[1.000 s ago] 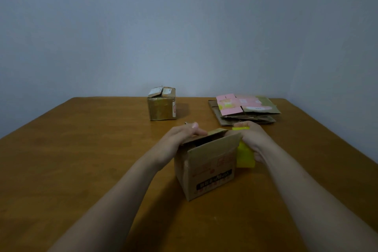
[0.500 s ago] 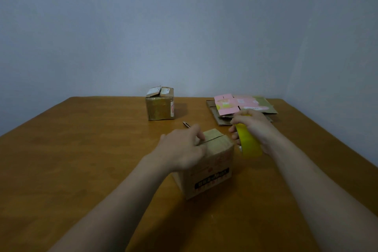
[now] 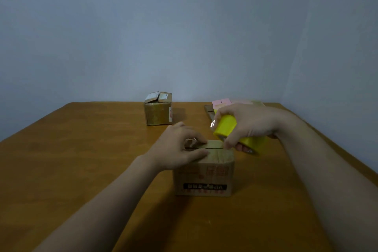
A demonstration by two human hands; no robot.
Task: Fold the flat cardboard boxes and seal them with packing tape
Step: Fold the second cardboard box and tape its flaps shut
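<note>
Box (image 3: 204,178): left hand (image 3: 180,148) presses flaps | tape roll (image 3: 226,127): right hand (image 3: 251,122) grips

Left hand (image 3: 180,147) pressing box (image 3: 204,172) flaps, right hand (image 3: 248,122) gripping yellow tape roll (image 3: 227,127) above it

Cannot read the blurred print on the near box (image 3: 204,178) or the small labels on the far box (image 3: 158,110). Hidden under the left hand (image 3: 180,149): part of the near box's top. Behind the right hand (image 3: 251,122): most of the flat cardboard stack (image 3: 221,102), middle of the yellow tape roll (image 3: 227,127). Cut off at the lower edge: both forearms
</note>
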